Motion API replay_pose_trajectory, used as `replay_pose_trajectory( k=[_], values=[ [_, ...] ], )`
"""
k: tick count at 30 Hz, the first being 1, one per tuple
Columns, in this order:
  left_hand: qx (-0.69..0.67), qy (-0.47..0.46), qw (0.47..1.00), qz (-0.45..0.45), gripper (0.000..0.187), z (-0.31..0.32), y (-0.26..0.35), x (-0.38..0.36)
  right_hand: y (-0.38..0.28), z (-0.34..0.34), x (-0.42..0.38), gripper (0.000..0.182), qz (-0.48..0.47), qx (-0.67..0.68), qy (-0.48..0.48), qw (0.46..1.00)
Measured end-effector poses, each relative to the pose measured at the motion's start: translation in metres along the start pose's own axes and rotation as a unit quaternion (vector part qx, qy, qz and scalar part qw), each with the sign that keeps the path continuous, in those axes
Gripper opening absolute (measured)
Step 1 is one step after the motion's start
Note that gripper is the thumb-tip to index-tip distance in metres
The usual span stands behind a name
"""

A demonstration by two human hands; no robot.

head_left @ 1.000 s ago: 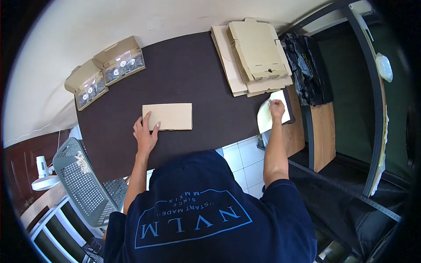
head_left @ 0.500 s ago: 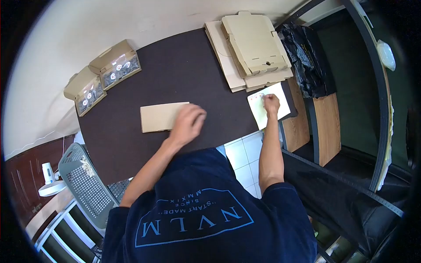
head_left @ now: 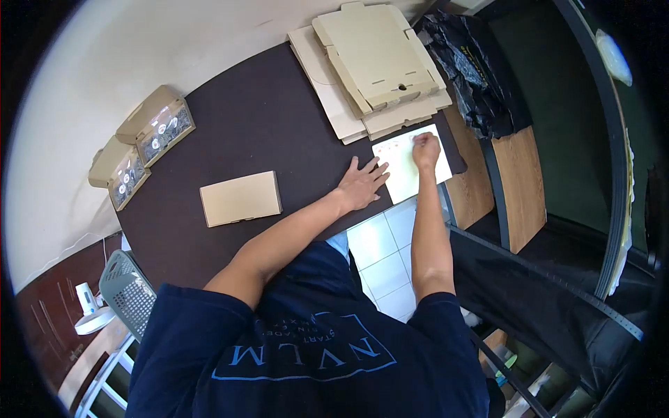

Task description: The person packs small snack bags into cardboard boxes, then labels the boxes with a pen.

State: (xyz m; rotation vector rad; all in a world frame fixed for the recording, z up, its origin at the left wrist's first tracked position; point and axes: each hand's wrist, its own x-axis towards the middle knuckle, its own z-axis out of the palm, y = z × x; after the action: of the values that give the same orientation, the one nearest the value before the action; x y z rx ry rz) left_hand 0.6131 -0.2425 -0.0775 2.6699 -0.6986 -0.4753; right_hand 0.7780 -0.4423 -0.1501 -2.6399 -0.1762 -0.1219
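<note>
A pale, whitish sheet [head_left: 406,174], roughly rectangular, lies flat and slightly turned right of the frame's centre, at the edge of the dark surface [head_left: 240,125]. Small reddish marks run along its upper left part.

A small packing corner, this, though whether in a home or a shop I can't call! The dark table [head_left: 237,111] fills the middle, a closed cardboard box [head_left: 240,199] sitting right on it. Up top, there's a thick stack of brown cartons [head_left: 376,59] by the pale wall [head_left: 139,49]. Swing upper left: two open boxes [head_left: 148,115] showing clear-wrapped contents with round labels! Wooden boards [head_left: 519,195] and a dark frame [head_left: 617,139] line the right, white floor tiles [head_left: 369,244] gleaming lower centre.
</note>
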Motion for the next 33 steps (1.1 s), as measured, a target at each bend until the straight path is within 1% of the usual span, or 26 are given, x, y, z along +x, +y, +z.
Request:
replay_pose_trajectory(
  k=[2,4,5,6,8,9,10,11,12,13,14,15,16,18,19,20,21,22,23,24,25,26,28,29,31,33],
  values=[
    [-0.014,0.02,1.0,-0.009,0.062,-0.001,0.001,0.0,0.024,-0.001,0.013,0.003,0.038,0.03,0.087,0.995],
    [-0.052,0.023,0.998,-0.018,0.059,-0.005,0.001,0.0,0.025,-0.023,0.018,0.008,0.067,0.001,0.089,0.994],
    [-0.09,0.03,0.995,-0.028,0.055,-0.007,0.0,0.001,0.019,-0.038,0.015,0.026,0.085,-0.024,0.084,0.993],
    [-0.089,0.03,0.995,-0.029,0.055,-0.008,-0.002,-0.001,0.005,-0.05,0.007,0.026,0.085,-0.023,0.084,0.993],
    [-0.118,0.063,0.991,-0.006,0.048,-0.006,-0.008,-0.01,-0.015,-0.066,-0.012,0.052,0.098,-0.113,0.04,0.988],
    [-0.12,0.063,0.991,-0.009,0.048,-0.006,-0.008,-0.016,-0.014,-0.066,-0.021,0.069,0.124,-0.084,-0.014,0.989],
    [-0.142,0.095,0.985,-0.001,0.045,-0.008,-0.008,-0.023,-0.013,-0.066,-0.031,0.069,0.121,-0.083,-0.016,0.989],
    [-0.162,0.127,0.979,0.006,0.043,-0.011,-0.009,-0.031,-0.013,-0.066,-0.039,0.067,0.152,-0.042,-0.011,0.987],
    [-0.16,0.129,0.979,0.001,0.043,-0.017,-0.01,-0.042,-0.013,-0.066,-0.046,0.065,0.183,-0.001,-0.007,0.983],
    [-0.204,0.162,0.965,0.001,0.041,-0.024,-0.01,-0.056,-0.01,-0.066,-0.052,0.065,0.181,0.001,-0.009,0.983],
    [-0.249,0.195,0.949,0.001,0.039,-0.033,-0.011,-0.071,-0.008,-0.068,-0.058,0.067,0.15,-0.035,0.009,0.988],
    [-0.26,0.192,0.946,-0.02,0.036,-0.044,-0.015,-0.089,-0.007,-0.069,-0.062,0.069,0.117,-0.071,0.027,0.99],
    [-0.272,0.224,0.935,-0.034,0.033,-0.05,-0.022,-0.108,-0.01,-0.072,-0.065,0.069,0.112,-0.067,0.024,0.991],
    [-0.275,0.278,0.916,-0.088,0.03,-0.054,-0.041,-0.15,-0.014,-0.08,-0.067,0.067,0.146,-0.068,0.089,0.983],
    [-0.259,0.323,0.903,-0.12,0.028,-0.054,-0.051,-0.172,0.0,-0.076,-0.067,0.069,0.145,0.016,0.096,0.985],
    [-0.241,0.368,0.885,-0.152,0.027,-0.054,-0.063,-0.195,0.012,-0.075,-0.067,0.069,0.138,0.018,0.092,0.986],
    [-0.218,0.39,0.874,-0.193,0.027,-0.048,-0.079,-0.219,0.022,-0.075,-0.068,0.068,0.167,0.012,0.099,0.981],
    [-0.194,0.409,0.86,-0.236,0.027,-0.04,-0.091,-0.243,0.036,-0.073,-0.07,0.067,0.197,0.005,0.103,0.975],
    [-0.191,0.412,0.856,-0.247,0.027,-0.034,-0.096,-0.265,0.077,-0.06,-0.069,0.064,0.177,0.06,0.128,0.974],
    [-0.171,0.426,0.823,-0.334,0.032,-0.03,-0.101,-0.284,0.103,-0.046,-0.067,0.062,0.157,0.117,0.153,0.969],
    [-0.15,0.435,0.783,-0.418,0.038,-0.025,-0.104,-0.3,0.083,-0.055,-0.069,0.059,0.206,0.232,0.14,0.94],
    [-0.146,0.438,0.776,-0.429,0.038,-0.016,-0.107,-0.311,0.066,-0.071,-0.07,0.056,0.255,0.341,0.124,0.896],
    [-0.236,0.416,0.712,-0.514,0.057,0.008,-0.117,-0.328,0.0,-0.109,-0.079,0.055,0.268,0.414,0.121,0.862],
    [-0.283,0.382,0.694,-0.541,0.072,0.017,-0.12,-0.331,-0.016,-0.119,-0.084,0.056,0.231,0.415,0.122,0.872],
    [-0.357,0.351,0.673,-0.545,0.078,0.021,-0.117,-0.331,-0.079,-0.151,-0.101,0.055,0.228,0.466,0.119,0.847],
    [-0.386,0.337,0.666,-0.542,0.079,0.024,-0.113,-0.326,-0.099,-0.165,-0.118,0.055,0.229,0.485,0.118,0.836]
  ],
)
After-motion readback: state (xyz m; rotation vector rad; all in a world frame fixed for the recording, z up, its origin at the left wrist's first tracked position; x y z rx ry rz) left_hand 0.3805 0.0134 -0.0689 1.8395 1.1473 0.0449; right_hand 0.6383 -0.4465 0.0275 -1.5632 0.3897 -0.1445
